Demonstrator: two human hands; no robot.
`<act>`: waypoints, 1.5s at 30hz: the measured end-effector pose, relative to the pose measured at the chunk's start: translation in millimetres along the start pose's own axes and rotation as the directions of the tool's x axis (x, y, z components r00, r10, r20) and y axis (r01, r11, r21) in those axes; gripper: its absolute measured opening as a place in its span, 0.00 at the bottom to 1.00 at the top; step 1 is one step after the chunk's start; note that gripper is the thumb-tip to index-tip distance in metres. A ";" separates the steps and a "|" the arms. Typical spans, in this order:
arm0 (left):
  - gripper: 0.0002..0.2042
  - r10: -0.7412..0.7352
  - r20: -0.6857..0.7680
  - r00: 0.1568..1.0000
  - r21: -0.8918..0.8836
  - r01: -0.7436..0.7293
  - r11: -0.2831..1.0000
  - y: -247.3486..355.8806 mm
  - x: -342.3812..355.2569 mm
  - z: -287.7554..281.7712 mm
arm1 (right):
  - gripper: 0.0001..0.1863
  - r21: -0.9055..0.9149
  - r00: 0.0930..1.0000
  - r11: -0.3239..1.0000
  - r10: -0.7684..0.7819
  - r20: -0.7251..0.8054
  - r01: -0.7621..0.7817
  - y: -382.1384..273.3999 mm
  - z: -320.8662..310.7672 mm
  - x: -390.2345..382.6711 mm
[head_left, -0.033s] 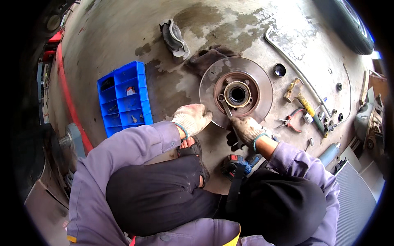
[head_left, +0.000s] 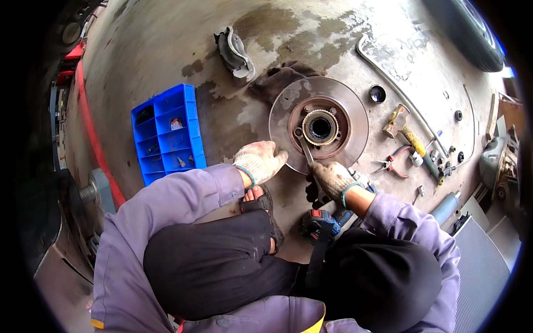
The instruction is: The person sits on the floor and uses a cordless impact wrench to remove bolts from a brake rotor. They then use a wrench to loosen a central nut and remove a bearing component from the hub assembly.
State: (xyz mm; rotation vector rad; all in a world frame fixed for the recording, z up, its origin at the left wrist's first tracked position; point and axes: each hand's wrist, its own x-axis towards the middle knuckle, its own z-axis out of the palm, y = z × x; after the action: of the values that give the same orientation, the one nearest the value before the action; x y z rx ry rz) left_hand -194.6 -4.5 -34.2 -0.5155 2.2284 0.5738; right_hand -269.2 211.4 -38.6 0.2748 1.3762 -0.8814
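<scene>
A round brake disc (head_left: 350,145) lies flat on the floor before me. In its middle is a rusty hub with a toothed ring (head_left: 323,114) around a dark bore. My right hand (head_left: 331,180), in a dirty knitted glove, is closed around a flat grey metal tool (head_left: 306,149); the tool's far end rests at the hub's near left side by a bolt hole. Its other end is hidden in the glove. At the disc's near left rim is my left hand (head_left: 260,160), gloved too, its fingers curled and their undersides hidden.
A blue divided tray (head_left: 160,100) with small parts stands left; a curved metal part (head_left: 233,53) and dark cloth (head_left: 283,77) lie beyond. Right are a hammer (head_left: 413,139), pliers (head_left: 392,162), a bent bar (head_left: 394,86) and a black cup (head_left: 377,94). A cordless tool (head_left: 319,225) sits between my legs.
</scene>
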 end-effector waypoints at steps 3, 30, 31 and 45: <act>0.20 0.079 -0.087 0.993 0.003 -0.079 0.997 8.0 -11.7 -6.3 | 0.31 0.027 0.997 0.997 0.077 0.017 -0.077 8.6 -5.1 -8.7; 0.39 0.803 -0.354 0.480 0.456 -0.661 0.596 -9.5 29.7 5.4 | 0.29 0.306 0.842 0.814 -0.362 -0.399 0.494 -13.9 -73.4 14.2; 0.39 0.779 -0.320 0.539 0.411 -0.662 0.627 -7.0 21.4 -7.2 | 0.30 0.261 0.840 0.839 -0.348 -0.417 0.477 -29.2 -71.3 8.9; 0.23 0.353 -0.208 0.912 -0.543 -0.408 0.734 25.4 40.0 -145.6 | 0.31 -0.060 0.843 0.862 -0.506 -0.181 0.504 -176.1 -102.0 -98.9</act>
State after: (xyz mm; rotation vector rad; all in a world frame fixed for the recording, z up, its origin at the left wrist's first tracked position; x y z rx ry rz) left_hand -316.9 -70.6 30.0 -0.3754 2.2350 1.5075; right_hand -457.9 198.1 85.6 -0.0229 1.6686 -1.3111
